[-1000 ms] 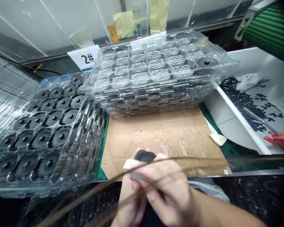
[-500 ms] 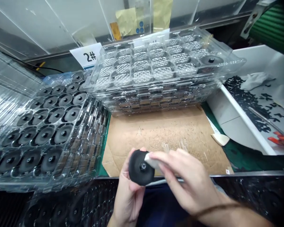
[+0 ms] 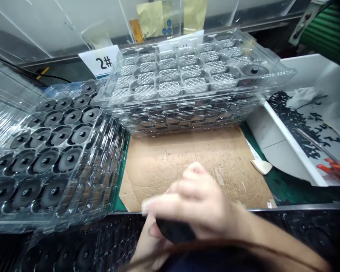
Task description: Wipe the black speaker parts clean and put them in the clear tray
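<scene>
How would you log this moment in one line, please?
left hand: partly hidden, holding disc | right hand: over disc, blurred | rear tray stack: at cardboard's far edge

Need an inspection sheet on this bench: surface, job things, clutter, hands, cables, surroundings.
Surface: scuffed cardboard on a green surface.
Job things: black disc, partly hidden; similar discs in the left stack; one disc visible in the rear stack's top tray.
Clutter: white bin with black bits and red-handled tool; beige piece beside it.
Hands: left hand holds the black disc; right hand blurred over it, grip unclear.
Cables: one black cable, upper left.
Surroundings: 2# sign, yellow notes behind.
</scene>
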`<state>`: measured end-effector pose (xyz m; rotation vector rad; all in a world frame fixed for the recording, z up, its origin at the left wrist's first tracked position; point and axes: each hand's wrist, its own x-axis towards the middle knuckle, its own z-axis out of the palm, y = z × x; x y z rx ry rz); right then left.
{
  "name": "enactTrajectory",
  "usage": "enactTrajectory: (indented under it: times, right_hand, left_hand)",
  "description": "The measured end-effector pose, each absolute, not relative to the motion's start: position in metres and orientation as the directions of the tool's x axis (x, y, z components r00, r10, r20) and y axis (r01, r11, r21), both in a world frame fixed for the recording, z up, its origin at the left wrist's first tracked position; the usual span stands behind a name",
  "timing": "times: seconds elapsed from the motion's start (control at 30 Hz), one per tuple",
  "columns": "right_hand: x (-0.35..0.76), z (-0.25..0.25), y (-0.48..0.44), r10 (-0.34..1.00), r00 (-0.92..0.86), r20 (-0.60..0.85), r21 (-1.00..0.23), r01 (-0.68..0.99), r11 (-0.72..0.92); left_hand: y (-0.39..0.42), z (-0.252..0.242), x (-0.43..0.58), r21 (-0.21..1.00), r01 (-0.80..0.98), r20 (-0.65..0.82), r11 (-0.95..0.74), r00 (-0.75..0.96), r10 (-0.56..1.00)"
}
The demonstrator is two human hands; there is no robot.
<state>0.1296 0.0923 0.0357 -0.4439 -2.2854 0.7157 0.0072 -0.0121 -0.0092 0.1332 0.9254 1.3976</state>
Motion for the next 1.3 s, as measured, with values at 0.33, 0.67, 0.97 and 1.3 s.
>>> enactTrajectory:
  times: [0.33,0.67,0.97,1.3]
  right_hand:
    - [0.147,-0.088,0.104,0.850,-0.523,0.058,-0.828,0.450,0.333]
    - [0.161,-0.068,0.068,0.853,-0.521,0.028,-0.884,0.385,0.264]
    - [0.170,-0.061,0.064,0.887,-0.459,0.039,-0.903,0.364,0.228]
    - [0.174,-0.031,0.053,0.918,-0.395,0.027,-0.988,0.128,0.084]
  left_hand:
    - [-0.005,-0.004,-0.011,0.294,-0.908,-0.304,0.298,0.207,0.930]
    - [0.000,-0.021,-0.009,0.916,-0.400,-0.042,-0.009,-0.119,0.992]
    - [0.001,-0.029,-0.010,0.893,0.331,0.342,-0.304,-0.063,0.937]
    - [-0.003,-0.022,-0.007,0.931,0.307,0.234,-0.195,-0.096,0.968]
